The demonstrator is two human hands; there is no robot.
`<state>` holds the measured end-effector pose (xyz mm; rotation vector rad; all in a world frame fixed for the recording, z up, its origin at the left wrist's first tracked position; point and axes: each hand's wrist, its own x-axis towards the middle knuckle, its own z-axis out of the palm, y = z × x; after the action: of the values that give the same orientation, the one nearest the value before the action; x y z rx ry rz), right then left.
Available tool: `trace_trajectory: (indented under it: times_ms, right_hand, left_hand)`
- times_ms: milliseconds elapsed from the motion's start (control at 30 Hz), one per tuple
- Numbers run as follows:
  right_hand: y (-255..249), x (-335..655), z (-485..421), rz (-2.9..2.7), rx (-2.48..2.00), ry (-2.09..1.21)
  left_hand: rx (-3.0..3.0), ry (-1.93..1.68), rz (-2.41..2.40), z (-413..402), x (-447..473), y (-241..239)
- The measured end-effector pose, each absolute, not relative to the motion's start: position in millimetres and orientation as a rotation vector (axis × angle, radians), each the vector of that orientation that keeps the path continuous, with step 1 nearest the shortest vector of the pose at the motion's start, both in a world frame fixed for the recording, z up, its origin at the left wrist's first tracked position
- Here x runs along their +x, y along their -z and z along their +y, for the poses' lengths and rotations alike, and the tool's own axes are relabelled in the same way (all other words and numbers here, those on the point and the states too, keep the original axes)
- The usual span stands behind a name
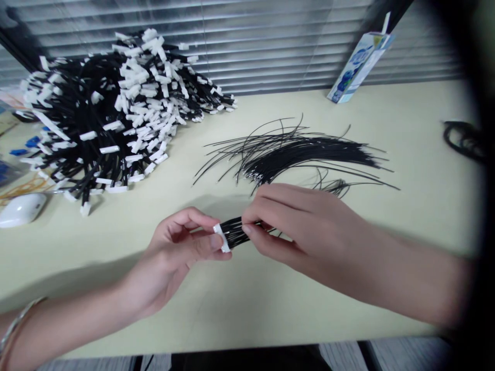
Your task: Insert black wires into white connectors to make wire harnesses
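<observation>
Between thumb and fingers, my left hand [181,252] pinches a small white connector [221,238]. Several black wires [235,232] run out of its right side. My right hand [294,221] is closed over these wires a short way from the connector, and its fingers hide where they go from there. A few thin wire ends show just beyond the right fingertips. Behind my right hand lies a loose bundle of black wires [309,157] with shiny tips at its left end.
A large heap of black cables with white connectors [143,98] fills the back left. A white mouse-shaped case [22,210] sits at the left edge. A drink carton with a straw [358,67] leans by the blinds [266,41]. A coiled black cable [464,139] lies far right.
</observation>
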<state>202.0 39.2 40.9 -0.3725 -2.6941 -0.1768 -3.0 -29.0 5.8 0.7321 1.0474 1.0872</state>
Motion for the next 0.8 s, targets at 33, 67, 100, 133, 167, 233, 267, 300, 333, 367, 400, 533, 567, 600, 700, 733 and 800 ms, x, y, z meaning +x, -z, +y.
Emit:
trace_trajectory:
  times_ms: [33,67,100,133,167,233,267,300,333,367,400,533,567,600,700,733,800]
  right_hand:
    - [-40.9,201.8,39.2,-2.692,-0.375,0.164]
    - [-40.7,201.6,39.3,-2.682,-0.388,0.146]
    - [-40.4,201.3,39.3,-2.672,-0.402,0.13]
    - [-40.1,201.0,39.3,-2.664,-0.409,0.121]
    - [-39.8,200.7,39.3,-2.66,-0.409,0.118]
    - [-39.6,200.1,39.3,-2.653,-0.396,0.126]
    - [-39.7,199.9,39.2,-2.653,-0.387,0.131]
    - [-40.1,199.7,39.0,-2.655,-0.379,0.136]
    - [-40.5,199.5,38.9,-2.657,-0.377,0.136]
    - [-40.8,199.3,38.6,-2.662,-0.375,0.133]
    - [-40.8,199.2,38.4,-2.67,-0.373,0.126]
    - [-35.4,198.1,36.5,-2.686,-0.439,-0.02]
    - [-33.0,197.7,35.8,-2.68,-0.462,-0.068]
    - [-30.9,197.2,35.2,-2.67,-0.48,-0.11]
    - [-30.0,195.6,34.7,-2.618,-0.514,-0.264]
    - [-32.1,195.2,35.8,-2.598,-0.542,-0.361]
    - [-38.7,194.8,41.4,-2.577,-0.631,-0.598]
  left_hand:
    - [0.729,-1.086,1.048,-28.9,-2.8,-6.0]
    - [0.728,-1.086,1.047,-28.7,-2.6,-6.3]
    - [0.726,-1.088,1.048,-28.7,-2.4,-6.6]
    - [0.724,-1.093,1.052,-28.6,-2.3,-6.7]
    - [0.721,-1.095,1.056,-28.7,-2.2,-6.8]
    - [0.716,-1.094,1.057,-28.9,-2.2,-6.6]
    - [0.718,-1.092,1.053,-29.0,-2.3,-6.5]
    - [0.721,-1.091,1.048,-29.1,-2.4,-6.3]
    - [0.727,-1.089,1.044,-29.1,-2.5,-6.3]
    - [0.731,-1.087,1.043,-29.0,-2.7,-6.3]
    - [0.735,-1.086,1.041,-28.9,-2.8,-6.3]
    - [0.716,-1.089,1.051,-28.2,-2.4,-6.9]
    - [0.709,-1.092,1.059,-28.2,-2.2,-7.1]
    - [0.704,-1.092,1.07,-28.1,-1.9,-7.2]
    - [0.701,-1.08,1.098,-28.5,-1.1,-8.0]
    - [0.706,-1.072,1.095,-28.6,-0.9,-8.4]
    - [0.723,-1.055,1.072,-28.9,-0.5,-9.0]
